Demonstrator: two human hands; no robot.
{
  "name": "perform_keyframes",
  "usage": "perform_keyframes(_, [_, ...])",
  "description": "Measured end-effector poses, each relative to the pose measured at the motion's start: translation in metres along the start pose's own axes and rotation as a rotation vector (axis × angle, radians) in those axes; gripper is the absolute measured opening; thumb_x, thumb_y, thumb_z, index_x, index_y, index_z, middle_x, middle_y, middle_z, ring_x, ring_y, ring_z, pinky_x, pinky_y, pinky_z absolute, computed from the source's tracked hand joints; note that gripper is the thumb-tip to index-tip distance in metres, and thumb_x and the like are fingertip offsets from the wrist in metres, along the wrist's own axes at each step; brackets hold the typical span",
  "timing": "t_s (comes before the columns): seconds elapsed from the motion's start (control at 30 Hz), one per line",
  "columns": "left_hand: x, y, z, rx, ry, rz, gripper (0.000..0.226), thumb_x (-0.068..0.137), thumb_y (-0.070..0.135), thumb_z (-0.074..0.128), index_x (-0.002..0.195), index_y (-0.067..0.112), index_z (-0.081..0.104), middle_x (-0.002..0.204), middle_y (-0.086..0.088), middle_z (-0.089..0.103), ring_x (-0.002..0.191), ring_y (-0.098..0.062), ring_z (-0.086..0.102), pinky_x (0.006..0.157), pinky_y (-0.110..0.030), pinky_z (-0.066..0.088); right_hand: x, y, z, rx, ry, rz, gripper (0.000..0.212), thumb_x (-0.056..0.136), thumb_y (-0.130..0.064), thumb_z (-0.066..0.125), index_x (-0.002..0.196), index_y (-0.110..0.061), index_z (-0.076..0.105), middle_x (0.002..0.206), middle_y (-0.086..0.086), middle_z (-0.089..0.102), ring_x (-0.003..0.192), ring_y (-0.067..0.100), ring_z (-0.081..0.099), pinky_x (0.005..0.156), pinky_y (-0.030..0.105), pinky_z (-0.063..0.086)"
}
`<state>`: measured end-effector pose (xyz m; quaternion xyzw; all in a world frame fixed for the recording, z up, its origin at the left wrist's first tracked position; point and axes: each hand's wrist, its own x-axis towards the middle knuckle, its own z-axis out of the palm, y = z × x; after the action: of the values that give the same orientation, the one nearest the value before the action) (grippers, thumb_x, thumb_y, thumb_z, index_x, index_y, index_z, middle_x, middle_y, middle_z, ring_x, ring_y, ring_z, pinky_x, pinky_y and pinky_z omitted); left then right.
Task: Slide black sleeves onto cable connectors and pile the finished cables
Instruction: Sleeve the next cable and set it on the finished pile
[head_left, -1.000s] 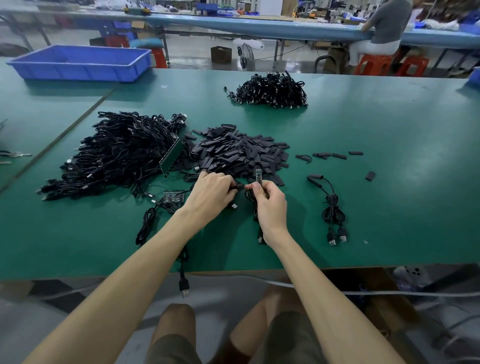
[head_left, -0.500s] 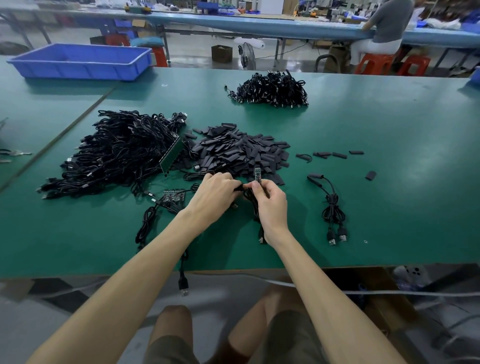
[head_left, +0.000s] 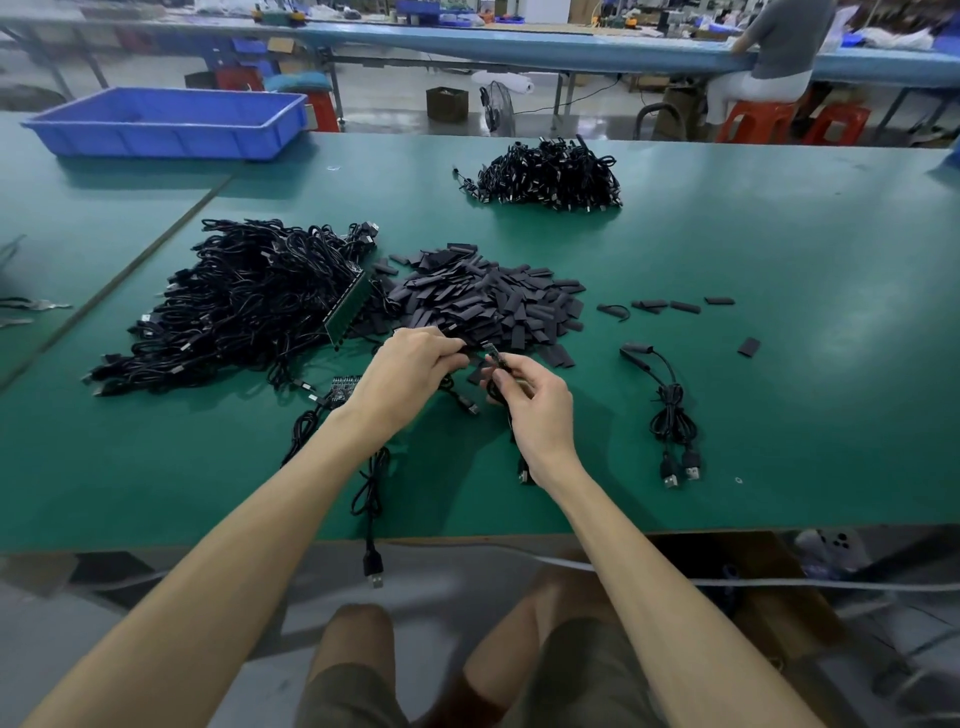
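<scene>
My left hand (head_left: 410, 371) pinches a black sleeve (head_left: 470, 355) at the near edge of the heap of loose black sleeves (head_left: 483, 304). My right hand (head_left: 535, 402) holds a cable with a small bare connector board (head_left: 492, 353) sticking up from its fingertips, close to the sleeve. The cable's other end (head_left: 523, 475) lies under my right wrist. A big tangle of black cables (head_left: 234, 306) lies to the left. A second cable pile (head_left: 550, 174) sits further back. Two sleeved cables (head_left: 672, 415) lie to the right.
A green circuit board strip (head_left: 348, 312) leans between the cable tangle and the sleeves. One cable (head_left: 371, 519) hangs over the table's near edge. A blue bin (head_left: 166, 124) stands at the back left. A few stray sleeves (head_left: 670, 305) lie right of the heap. A person sits at the far bench.
Both hands have lifted a little off the table and drawn slightly apart; my left hand now brings the sleeve toward the tip of the connector board.
</scene>
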<state>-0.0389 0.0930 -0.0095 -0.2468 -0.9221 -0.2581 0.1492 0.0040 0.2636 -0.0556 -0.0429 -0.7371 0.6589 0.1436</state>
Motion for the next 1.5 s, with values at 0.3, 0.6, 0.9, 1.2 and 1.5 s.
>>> perform_keyframes(0.3, [-0.003, -0.001, -0.009, 0.089, -0.034, 0.04, 0.019, 0.1, 0.021, 0.064, 0.11, 0.011, 0.076, 0.101, 0.0, 0.069, 0.091, -0.024, 0.066, 0.077, -0.036, 0.052, -0.001, -0.002, 0.0, 0.008, -0.049, -0.038, 0.034, 0.103, -0.003, 0.059, 0.124, -0.025, 0.075, 0.11, -0.003, 0.077, 0.101, 0.009, 0.073, 0.089, 0.029, 0.061])
perform_keyframes(0.6, [-0.006, -0.004, -0.012, -0.031, -0.076, 0.011, 0.025, 0.096, 0.004, 0.066, 0.12, 0.006, 0.073, 0.101, -0.007, 0.07, 0.091, -0.024, 0.068, 0.088, -0.038, 0.054, -0.005, -0.006, 0.002, -0.069, -0.109, -0.076, 0.035, 0.103, -0.001, 0.057, 0.124, -0.022, 0.076, 0.11, -0.001, 0.077, 0.103, 0.005, 0.07, 0.094, 0.026, 0.057])
perform_keyframes(0.9, [-0.009, 0.0, -0.015, -0.076, -0.071, -0.03, 0.032, 0.096, -0.011, 0.052, 0.119, 0.0, 0.072, 0.1, -0.013, 0.072, 0.086, -0.016, 0.071, 0.09, -0.034, 0.059, -0.004, -0.005, 0.003, -0.086, -0.117, -0.065, 0.035, 0.103, -0.001, 0.057, 0.123, -0.023, 0.076, 0.11, 0.0, 0.077, 0.106, 0.013, 0.07, 0.098, 0.04, 0.058])
perform_keyframes(1.2, [-0.009, 0.003, -0.019, -0.019, -0.129, -0.048, 0.045, 0.092, -0.018, 0.044, 0.122, 0.003, 0.071, 0.102, -0.009, 0.07, 0.087, -0.014, 0.069, 0.09, -0.037, 0.059, -0.003, -0.005, 0.004, -0.163, -0.131, -0.081, 0.032, 0.103, -0.003, 0.058, 0.124, -0.02, 0.076, 0.108, -0.002, 0.076, 0.103, 0.016, 0.069, 0.095, 0.04, 0.057])
perform_keyframes(1.5, [-0.002, -0.001, -0.027, 0.138, -0.276, -0.013, 0.03, 0.097, -0.006, 0.053, 0.111, 0.009, 0.075, 0.098, -0.008, 0.068, 0.089, -0.027, 0.061, 0.082, -0.047, 0.051, -0.002, 0.0, 0.008, -0.357, -0.139, -0.223, 0.033, 0.103, -0.002, 0.058, 0.129, -0.015, 0.073, 0.109, -0.003, 0.073, 0.096, 0.011, 0.064, 0.087, 0.021, 0.051])
